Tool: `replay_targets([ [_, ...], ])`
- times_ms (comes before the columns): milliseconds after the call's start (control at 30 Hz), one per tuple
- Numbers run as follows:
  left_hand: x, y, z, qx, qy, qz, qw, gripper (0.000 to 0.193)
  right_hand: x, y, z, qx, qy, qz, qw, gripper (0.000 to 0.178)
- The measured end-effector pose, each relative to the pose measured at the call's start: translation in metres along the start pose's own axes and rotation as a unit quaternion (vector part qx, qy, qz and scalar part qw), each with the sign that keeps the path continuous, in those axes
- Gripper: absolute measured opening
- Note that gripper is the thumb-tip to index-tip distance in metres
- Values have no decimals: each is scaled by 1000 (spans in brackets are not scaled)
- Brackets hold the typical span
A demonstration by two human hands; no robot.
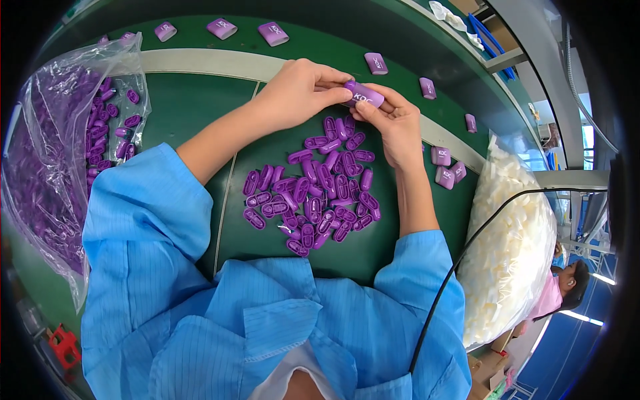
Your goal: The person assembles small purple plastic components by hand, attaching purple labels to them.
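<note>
Above the pile, my two hands meet at a light purple plastic case (pixel 368 97) with white lettering. My right hand (pixel 398 130) is closed round its body, thumb on the printed face. A darker purple end cap (pixel 349 85) sits at the case's left end, pinched by the fingers of my left hand (pixel 297 90). Whether the cap is fully seated is hidden by the fingertips. Below the hands, on the green work surface (pixel 180 107), lies a loose heap of small dark purple oval caps (pixel 320 183), many with their hollow side up.
A clear plastic bag (pixel 50 173) of purple caps lies at the left. At the right stands a large bag of whitish parts (pixel 510 247). Several printed cases (pixel 273 33) sit along the green belt (pixel 320 57) behind a pale rail (pixel 200 62). A black cable (pixel 460 260) hangs at the right.
</note>
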State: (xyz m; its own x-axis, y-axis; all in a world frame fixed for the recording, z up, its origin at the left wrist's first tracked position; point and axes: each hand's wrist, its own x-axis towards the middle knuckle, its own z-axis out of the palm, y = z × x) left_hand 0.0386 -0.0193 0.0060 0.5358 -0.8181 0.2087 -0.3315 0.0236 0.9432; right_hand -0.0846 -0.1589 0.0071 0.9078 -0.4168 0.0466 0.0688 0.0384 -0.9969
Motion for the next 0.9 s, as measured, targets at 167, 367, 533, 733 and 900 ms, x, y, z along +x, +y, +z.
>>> replay_targets([
  [167,-1,0,-1,37,-2,25,999,26,-2,0,-1,-5,-8,-14,1000,30],
  [367,-7,1,6,118,14,76,990,27,-2,0,1,-37,0,-23,999,29],
  [533,-19,1,27,263,115,176,942,27,-5,2,15,-58,55,-69,994,28],
  [733,34,-29,-13,180,84,31,980,33,47,17,5,-307,59,-101,945,33],
  [900,75,-48,-40,247,119,-13,961,39,118,30,-20,-525,138,-291,788,33],
])
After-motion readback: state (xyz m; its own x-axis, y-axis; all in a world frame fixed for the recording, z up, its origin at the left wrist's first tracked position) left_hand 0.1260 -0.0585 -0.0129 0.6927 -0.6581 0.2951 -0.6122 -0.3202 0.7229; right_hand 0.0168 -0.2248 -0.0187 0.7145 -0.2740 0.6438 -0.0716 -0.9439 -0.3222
